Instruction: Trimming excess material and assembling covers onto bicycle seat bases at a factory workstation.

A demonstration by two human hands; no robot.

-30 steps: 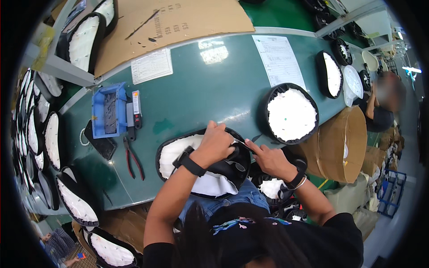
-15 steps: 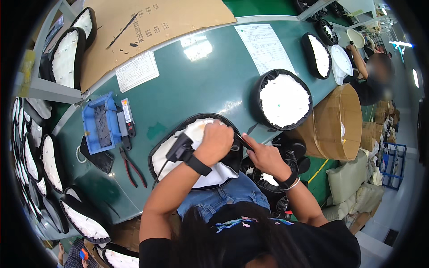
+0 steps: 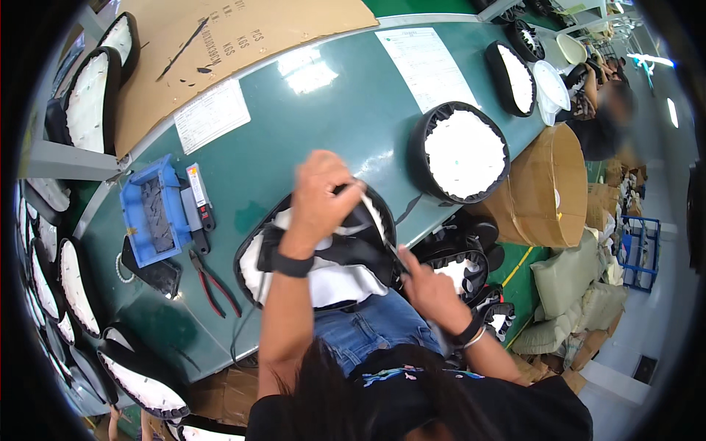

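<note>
A black seat-shaped cushion piece (image 3: pixel 254 234) with white padding (image 3: pixel 334 285) rests against my lap at the table's near edge. My left hand (image 3: pixel 321 192), a little blurred, is raised over it and pinches the end of a narrow pale-edged strip (image 3: pixel 381 220). That strip runs down along the black rim toward my right hand (image 3: pixel 434 290). The right fingers are closed at the right side of the rim, around something slim and dark that I cannot make out. Loose black cover material lies across the padding between my hands.
Left on the green table (image 3: pixel 338 110) are a blue bin (image 3: pixel 176 217) of dark scraps, a utility knife (image 3: pixel 198 195), red-handled pliers (image 3: pixel 209 287) and a phone (image 3: pixel 158 275). A round black-and-white cushion (image 3: pixel 463 158) sits right, beside a cardboard box (image 3: pixel 555 191). A co-worker (image 3: pixel 599 132) is beyond.
My left hand has lifted off the padding and moved up and left, with the strip drawn out from the rim. My right hand has shifted slightly down. The black cover now lies more across the padding.
</note>
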